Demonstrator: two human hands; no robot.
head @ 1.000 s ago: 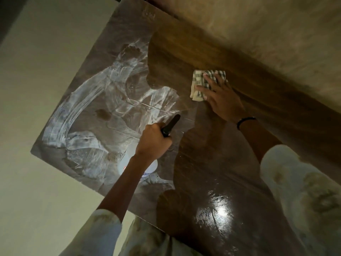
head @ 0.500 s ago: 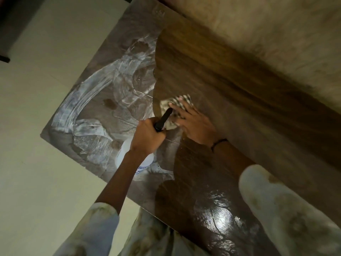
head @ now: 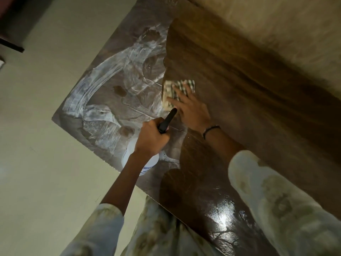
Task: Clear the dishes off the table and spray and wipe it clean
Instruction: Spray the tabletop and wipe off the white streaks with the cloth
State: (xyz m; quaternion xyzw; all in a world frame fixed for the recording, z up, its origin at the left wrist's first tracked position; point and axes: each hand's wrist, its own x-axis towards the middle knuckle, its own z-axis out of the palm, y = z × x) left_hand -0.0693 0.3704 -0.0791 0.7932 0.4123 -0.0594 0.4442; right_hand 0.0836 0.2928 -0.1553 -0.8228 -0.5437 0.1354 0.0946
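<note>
1. The left hand is wrapped round the black trigger head of a spray bottle, fingers curled tight on it, with the black nozzle poking up and to the right.
2. The right hand lies flat with straight, spread fingers pressing on a checked cloth.
3. The two hands are near each other; the nozzle tip sits just beside the right thumb.
4. The bottle's white body shows below the left wrist, over the near-left part of the surface.
5. The cloth sits at the border between the smeared left part and the darker wood-grain part.
6. White foamy streaks swirl across the left part of the surface.
7. A dark band circles the right wrist, and pale patterned sleeves cover both arms.
</note>
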